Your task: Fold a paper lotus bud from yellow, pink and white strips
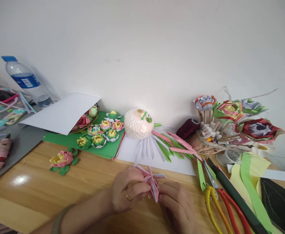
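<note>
Take the folded-paper piece (154, 186) as the dial centre, with 12 o'clock toward the wall. The piece, pink with pale layers, is between the two hands above the near part of the table (89, 191). Right hand (177, 199), at 4 o'clock: fingers bent and bunched together, tips touching the piece's lower right fold; whether they clamp it cannot be told, as the thumb is not clear. Left hand (130, 187), at 9 o'clock: thumb and forefinger pinch the left side of the piece. Step in hand, by judgement: shaping or joining the folded strips around their common centre. The next move calls for a firm left pinch at that centre, with light right fingertip pressure, so that the folds are neither crushed nor pulled apart. Scissors (213, 184) lie at 3 o'clock, apart from the right hand. A finished-looking paper flower (62, 160) rests between 9 and 10 o'clock. Beyond the piece, pale strips (142, 149) fan out near 12 o'clock, with green strips (165, 149) at 1 o'clock. Farther, just left of 12 o'clock, sits a net-wrapped round object (136, 126).
</note>
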A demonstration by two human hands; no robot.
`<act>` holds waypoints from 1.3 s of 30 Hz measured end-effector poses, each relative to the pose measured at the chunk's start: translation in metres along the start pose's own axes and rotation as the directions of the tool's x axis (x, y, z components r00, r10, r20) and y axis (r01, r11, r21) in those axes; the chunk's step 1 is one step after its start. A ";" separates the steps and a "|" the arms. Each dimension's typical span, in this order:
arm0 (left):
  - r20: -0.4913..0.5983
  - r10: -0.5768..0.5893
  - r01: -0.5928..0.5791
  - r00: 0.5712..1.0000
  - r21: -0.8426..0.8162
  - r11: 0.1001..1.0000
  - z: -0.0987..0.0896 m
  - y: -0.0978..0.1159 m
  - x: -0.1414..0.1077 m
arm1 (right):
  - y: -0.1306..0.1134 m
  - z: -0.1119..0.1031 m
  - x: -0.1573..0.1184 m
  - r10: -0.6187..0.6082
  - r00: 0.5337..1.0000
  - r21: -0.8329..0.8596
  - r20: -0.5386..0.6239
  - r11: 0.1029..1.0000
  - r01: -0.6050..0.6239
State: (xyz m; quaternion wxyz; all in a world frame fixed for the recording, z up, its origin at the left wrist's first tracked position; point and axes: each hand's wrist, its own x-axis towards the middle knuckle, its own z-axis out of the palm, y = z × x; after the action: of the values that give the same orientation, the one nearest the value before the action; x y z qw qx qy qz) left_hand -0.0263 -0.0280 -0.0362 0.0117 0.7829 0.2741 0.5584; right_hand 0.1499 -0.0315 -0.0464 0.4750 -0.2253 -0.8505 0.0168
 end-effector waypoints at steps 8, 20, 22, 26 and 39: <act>0.024 -0.008 0.008 1.000 -0.005 1.000 0.000 -0.002 -0.003 | 0.000 0.000 0.001 -0.002 1.000 0.013 0.002 1.000 0.002; 0.168 -0.198 0.235 0.966 -0.236 0.943 -0.001 -0.001 0.007 | -0.002 0.005 0.011 0.156 0.988 0.142 0.003 0.978 -0.155; 0.184 -0.228 0.271 0.956 -0.260 0.927 -0.001 -0.001 0.007 | -0.003 0.005 0.011 0.193 0.981 0.178 0.024 0.965 -0.194; 0.209 -0.325 0.377 0.922 -0.301 0.876 0.000 -0.004 0.004 | -0.005 0.007 0.010 0.373 0.923 0.263 0.094 0.885 -0.384; 0.369 -0.745 0.830 0.556 -0.297 0.472 0.007 -0.004 0.000 | 0.003 0.014 0.011 0.730 0.603 0.440 0.321 0.449 -0.778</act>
State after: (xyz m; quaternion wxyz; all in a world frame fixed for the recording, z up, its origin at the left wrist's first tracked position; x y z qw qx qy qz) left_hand -0.0218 -0.0229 -0.0404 0.4698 0.5911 0.4684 0.4587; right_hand 0.1344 -0.0221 -0.0465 0.4236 -0.4347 -0.6384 0.4734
